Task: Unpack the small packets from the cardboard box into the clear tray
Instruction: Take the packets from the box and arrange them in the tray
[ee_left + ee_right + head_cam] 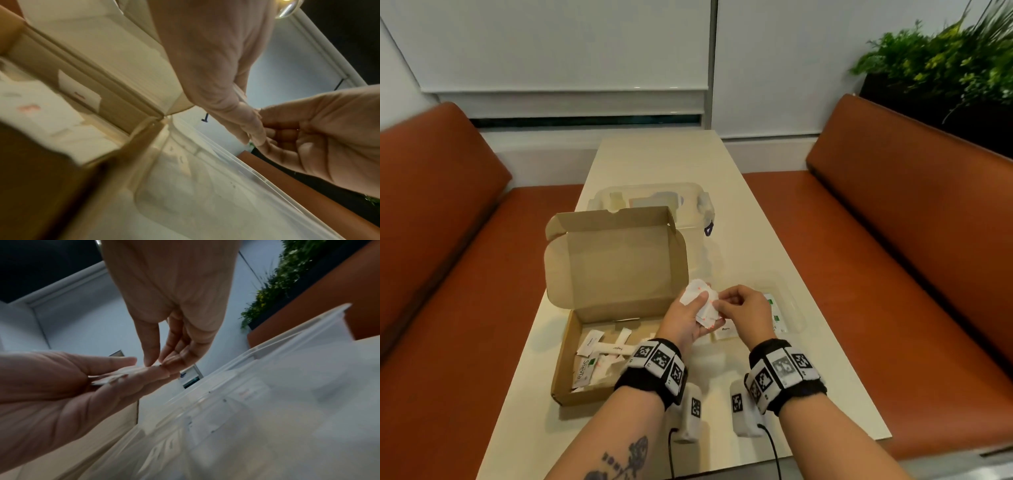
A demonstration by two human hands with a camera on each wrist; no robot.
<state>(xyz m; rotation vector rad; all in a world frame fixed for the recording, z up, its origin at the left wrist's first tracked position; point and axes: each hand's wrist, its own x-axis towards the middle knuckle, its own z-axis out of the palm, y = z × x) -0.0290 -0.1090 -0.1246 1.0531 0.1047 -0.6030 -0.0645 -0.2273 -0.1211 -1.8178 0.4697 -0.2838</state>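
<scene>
Your left hand sits just below the middle of the head view, palm up, thumb clamped over a small fan of white packets, which I read as a way to keep a batch together while the other hand deals them out. Your right hand meets it from the right, fingertips pinching the near edge of the top packet; the right wrist view shows that pinch closing on the fan's edge. You hold both just above the gap between the cardboard box, lower left of centre with its lid propped open, and the clear tray, right of centre and partly hidden behind your right hand, so each packet probably has only a short way to go. Counts: one box, one tray, and one lidded clear tub behind the box lid. The fan looks like three or four packets, though I cannot separate them. Roughly five or six loose packets remain in the box, and at least three lie in the tray, so the unpacking seems partway through.
</scene>
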